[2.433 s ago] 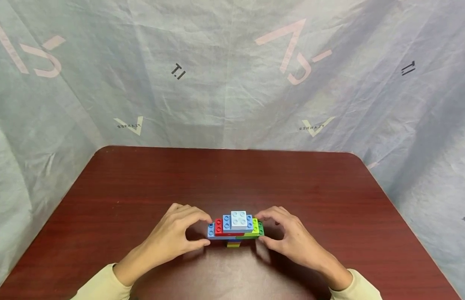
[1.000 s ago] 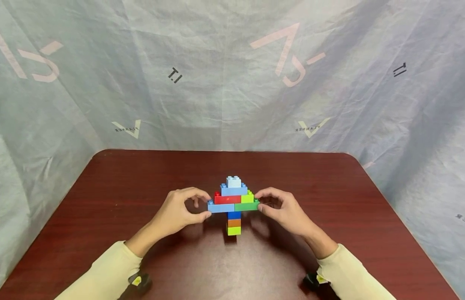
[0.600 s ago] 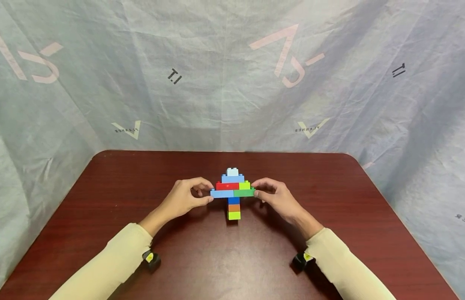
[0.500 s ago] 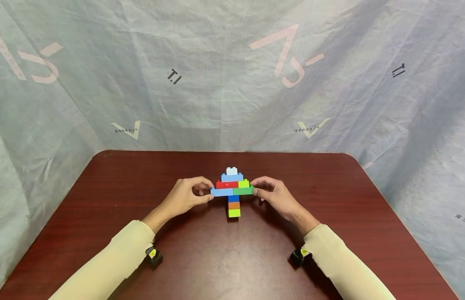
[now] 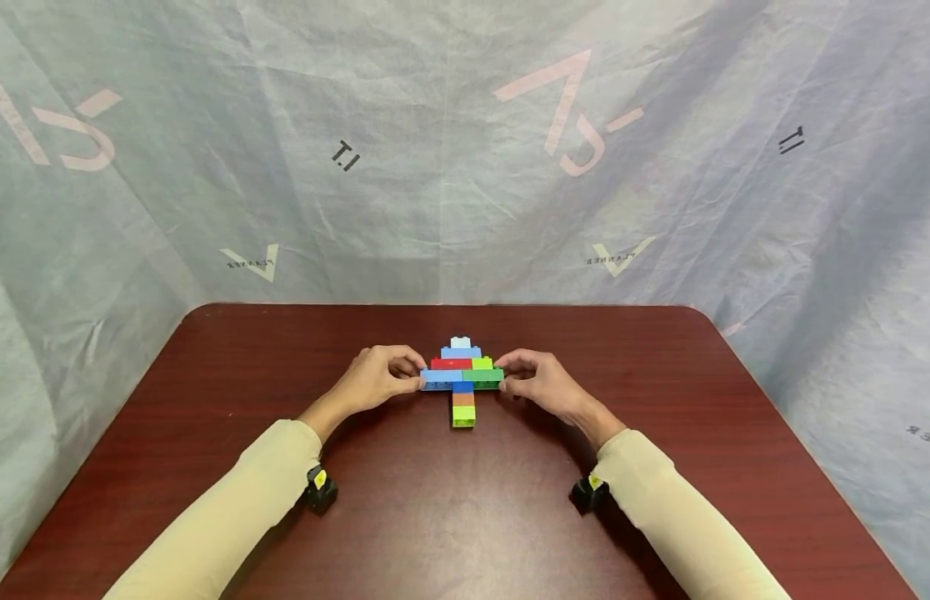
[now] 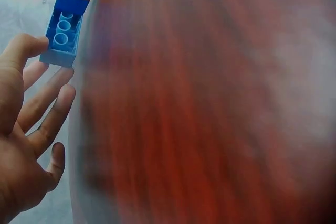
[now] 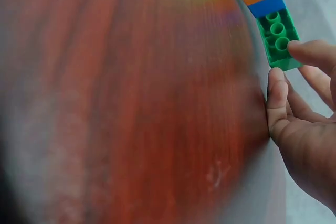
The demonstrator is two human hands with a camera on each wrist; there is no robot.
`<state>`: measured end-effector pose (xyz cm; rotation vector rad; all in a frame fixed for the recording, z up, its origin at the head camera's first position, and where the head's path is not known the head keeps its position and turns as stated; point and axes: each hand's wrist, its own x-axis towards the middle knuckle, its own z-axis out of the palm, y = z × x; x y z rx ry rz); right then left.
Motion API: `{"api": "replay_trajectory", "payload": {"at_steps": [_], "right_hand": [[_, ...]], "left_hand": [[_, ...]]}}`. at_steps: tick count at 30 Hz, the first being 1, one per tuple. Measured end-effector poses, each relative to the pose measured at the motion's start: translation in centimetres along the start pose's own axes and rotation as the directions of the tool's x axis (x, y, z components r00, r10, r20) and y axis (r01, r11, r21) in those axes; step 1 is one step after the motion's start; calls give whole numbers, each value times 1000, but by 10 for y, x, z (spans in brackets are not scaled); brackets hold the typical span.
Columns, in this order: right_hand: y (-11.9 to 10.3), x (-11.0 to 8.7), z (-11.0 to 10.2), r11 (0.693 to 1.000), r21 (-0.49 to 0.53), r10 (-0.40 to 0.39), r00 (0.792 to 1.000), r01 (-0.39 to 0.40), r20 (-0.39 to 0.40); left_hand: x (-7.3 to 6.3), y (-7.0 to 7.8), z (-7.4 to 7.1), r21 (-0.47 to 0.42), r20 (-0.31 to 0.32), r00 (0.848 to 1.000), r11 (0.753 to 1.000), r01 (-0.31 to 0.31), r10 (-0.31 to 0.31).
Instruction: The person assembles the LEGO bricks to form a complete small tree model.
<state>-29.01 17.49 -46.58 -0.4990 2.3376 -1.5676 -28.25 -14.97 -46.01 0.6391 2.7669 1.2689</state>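
A tree-shaped model of toy building bricks (image 5: 457, 364) leans back over the table in the head view, its brick undersides facing me. It has a white top brick, widening layers below and a narrow stem of blue, orange and lime bricks. My left hand (image 5: 377, 377) pinches the left end of the light blue brick (image 6: 62, 38) between thumb and fingers. My right hand (image 5: 543, 382) pinches the right end of the green brick (image 7: 278, 38). Both wrist views show the hollow undersides of these end bricks, with the thumbs at their edges.
The dark red-brown wooden table (image 5: 465, 517) spreads around the hands. Behind it hangs a grey printed cloth (image 5: 405, 167), which also covers both sides. Black wrist cameras (image 5: 322, 490) sit under the cream sleeves (image 5: 240, 500).
Both hands have moved the brick model away from me, toward the back of the table. It has tipped backward: its studded top showed first, then its front, now its undersides.
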Motion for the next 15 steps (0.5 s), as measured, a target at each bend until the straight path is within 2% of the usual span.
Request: {"api": "replay_trajectory", "payload": {"at_steps": [7,15], "right_hand": [[4,7,-1,998,-54,22,1000,-23,-10],[7,9,1,998,-58,33,999,-33,-1]], "left_hand": [[9,-7,3,5,13,999,999,35,-35],[6,-9,7,-24,4,998,998,61,-61]]}}
